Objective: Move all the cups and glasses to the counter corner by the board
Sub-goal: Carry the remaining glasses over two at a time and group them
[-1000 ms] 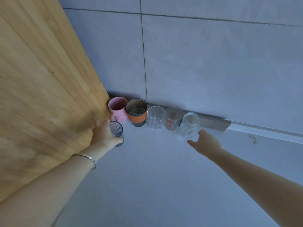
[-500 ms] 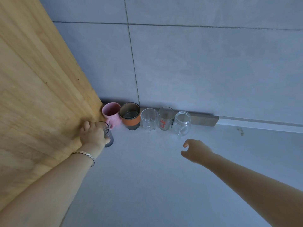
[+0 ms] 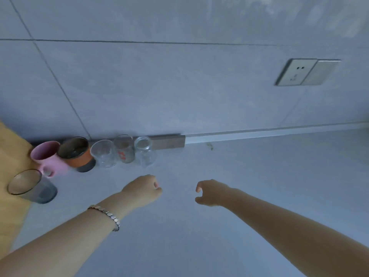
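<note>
My two empty hands hover over the grey counter (image 3: 199, 246) beside the wooden board (image 3: 10, 156), where six vessels crowd the corner. Along the wall stand the orange-banded cup (image 3: 76, 154), pink mug (image 3: 49, 156), clear glass (image 3: 103, 153), red-printed glass (image 3: 124, 148) and small jar-mug (image 3: 144, 151); the smoky tumbler (image 3: 33, 186) sits in front, at the board's edge. My left hand (image 3: 142, 191) is loosely curled, holding nothing, well right of the tumbler; my right hand (image 3: 211, 192) is half-open, equally empty, near nothing. The gathering looks finished; next I would check the counter beyond for stragglers.
</note>
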Available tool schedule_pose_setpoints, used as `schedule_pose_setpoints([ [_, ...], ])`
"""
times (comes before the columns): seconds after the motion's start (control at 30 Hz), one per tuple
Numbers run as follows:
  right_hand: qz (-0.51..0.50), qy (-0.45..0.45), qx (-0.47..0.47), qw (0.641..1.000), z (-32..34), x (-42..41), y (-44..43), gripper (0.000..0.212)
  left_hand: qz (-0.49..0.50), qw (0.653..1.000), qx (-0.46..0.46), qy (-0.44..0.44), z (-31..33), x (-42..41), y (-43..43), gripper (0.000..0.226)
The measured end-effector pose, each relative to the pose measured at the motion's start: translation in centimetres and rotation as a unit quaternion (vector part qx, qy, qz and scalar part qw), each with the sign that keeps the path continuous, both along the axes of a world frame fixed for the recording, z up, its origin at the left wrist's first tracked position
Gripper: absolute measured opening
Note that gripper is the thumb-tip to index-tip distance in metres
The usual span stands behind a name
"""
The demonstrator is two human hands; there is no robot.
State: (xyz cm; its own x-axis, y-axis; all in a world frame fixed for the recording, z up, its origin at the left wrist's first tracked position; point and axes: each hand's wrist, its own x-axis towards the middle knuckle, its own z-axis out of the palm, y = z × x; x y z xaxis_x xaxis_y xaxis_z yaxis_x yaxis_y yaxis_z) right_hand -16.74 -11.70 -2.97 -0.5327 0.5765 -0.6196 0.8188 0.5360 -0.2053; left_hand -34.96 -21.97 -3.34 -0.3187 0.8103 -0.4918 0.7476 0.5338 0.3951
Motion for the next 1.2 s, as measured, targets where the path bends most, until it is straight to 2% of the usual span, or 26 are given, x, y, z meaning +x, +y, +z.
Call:
schedule_pose_setpoints([
  [0.07,-0.032,-0.009,-0.004,0.999,0.1,4.9,1.3,0.045,-0.044,0.999,0.011,-0.014,0.5,4.7,3.2,0.007],
  [0.3,-0.177,-0.029,0.001,0.984,1.1,27.0,6.6,0.046,-0.199,0.980,0.016,0.008,1.0,23.2,14.2,0.013],
  [0.5,-0.267,-0.043,0.022,0.962,1.2,47.8,12.0,0.047,-0.253,0.967,0.021,0.019,0.4,41.3,22.7,0.017],
  [0.6,-0.335,-0.040,0.057,0.940,1.2,57.8,14.8,0.043,-0.280,0.960,0.018,0.016,0.3,49.9,26.3,0.015],
  [0.77,-0.452,-0.017,0.162,0.877,2.2,71.1,19.2,0.044,-0.317,0.948,0.000,0.023,0.7,60.4,30.7,0.010],
  [0.87,-0.502,-0.038,0.190,0.843,2.2,76.4,22.3,0.057,-0.324,0.946,-0.005,0.031,0.3,64.3,32.8,0.009],
  [1.07,-0.580,-0.012,0.159,0.799,-0.6,81.1,25.7,0.077,-0.334,0.941,0.003,0.046,-0.3,69.8,36.6,0.008],
  [1.2,-0.640,0.060,0.159,0.749,-2.5,81.3,26.6,0.088,-0.282,0.958,0.046,0.031,-0.2,73.1,39.5,0.030],
])
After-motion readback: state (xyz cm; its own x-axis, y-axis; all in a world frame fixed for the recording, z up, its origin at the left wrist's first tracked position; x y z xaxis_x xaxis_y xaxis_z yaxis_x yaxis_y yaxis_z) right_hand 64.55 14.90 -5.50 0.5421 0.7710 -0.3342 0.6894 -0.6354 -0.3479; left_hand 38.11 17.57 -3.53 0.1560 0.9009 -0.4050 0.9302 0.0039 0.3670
